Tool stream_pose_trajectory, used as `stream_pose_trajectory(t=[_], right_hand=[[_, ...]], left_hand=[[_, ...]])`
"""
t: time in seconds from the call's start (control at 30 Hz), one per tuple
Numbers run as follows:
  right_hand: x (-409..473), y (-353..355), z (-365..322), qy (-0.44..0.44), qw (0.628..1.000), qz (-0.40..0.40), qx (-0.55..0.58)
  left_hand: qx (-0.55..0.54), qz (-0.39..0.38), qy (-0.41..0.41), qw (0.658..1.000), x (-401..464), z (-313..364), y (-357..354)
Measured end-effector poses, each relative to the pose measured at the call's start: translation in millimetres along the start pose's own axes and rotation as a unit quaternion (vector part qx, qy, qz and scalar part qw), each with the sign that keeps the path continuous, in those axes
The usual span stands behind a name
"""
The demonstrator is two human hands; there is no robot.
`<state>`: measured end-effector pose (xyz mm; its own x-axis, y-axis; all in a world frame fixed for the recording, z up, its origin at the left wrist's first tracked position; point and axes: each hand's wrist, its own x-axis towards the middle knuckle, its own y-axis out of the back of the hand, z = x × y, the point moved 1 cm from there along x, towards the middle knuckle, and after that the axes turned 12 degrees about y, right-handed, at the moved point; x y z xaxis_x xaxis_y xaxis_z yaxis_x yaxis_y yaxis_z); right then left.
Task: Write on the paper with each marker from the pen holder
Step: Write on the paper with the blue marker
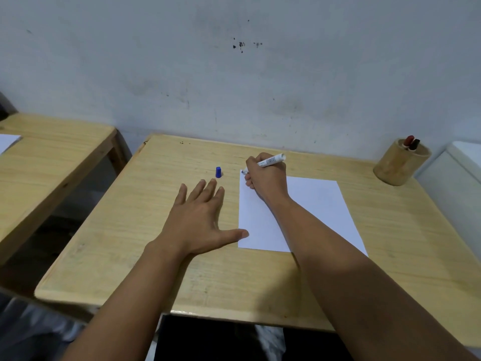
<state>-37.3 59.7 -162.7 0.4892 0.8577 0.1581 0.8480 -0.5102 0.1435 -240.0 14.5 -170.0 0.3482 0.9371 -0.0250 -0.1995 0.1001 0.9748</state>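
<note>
A blank white sheet of paper point(315, 204) lies on the wooden desk point(130, 230). My right hand point(266, 178) grips a white marker point(270, 160) with a blue tip, and the tip touches the paper's far left corner. The marker's blue cap point(218, 172) stands upright on the desk, left of the paper. My left hand point(200, 220) lies flat with fingers spread, its thumb pressing the paper's near left edge. A round wooden pen holder point(398, 165) stands at the far right corner with a red marker point(408, 140) and a black marker point(414, 144) in it.
A second wooden desk point(52, 157) stands to the left across a gap, with a white sheet at its left edge. A grey wall runs behind both desks. A white box-like object point(458, 173) sits right of the pen holder.
</note>
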Motion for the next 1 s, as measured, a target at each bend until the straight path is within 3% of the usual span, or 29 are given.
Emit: stream_pose_trajectory(t=[0.13, 0.77, 1.0], right_hand=[[1.5, 0.0, 2.7, 0.004, 1.000, 0.002, -0.004], [4.1, -3.8, 4.8, 0.028, 0.996, -0.020, -0.078], [8.9, 1.4, 0.7, -0.013, 0.999, 0.007, 0.034]], left_hand=[[-0.042, -0.007, 0.014, 0.999, -2.1, -3.1, 3.8], [0.008, -0.003, 0.011, 1.000, -2.2, -1.8, 2.3], [-0.015, -0.007, 0.009, 1.000, -6.7, 1.9, 5.5]])
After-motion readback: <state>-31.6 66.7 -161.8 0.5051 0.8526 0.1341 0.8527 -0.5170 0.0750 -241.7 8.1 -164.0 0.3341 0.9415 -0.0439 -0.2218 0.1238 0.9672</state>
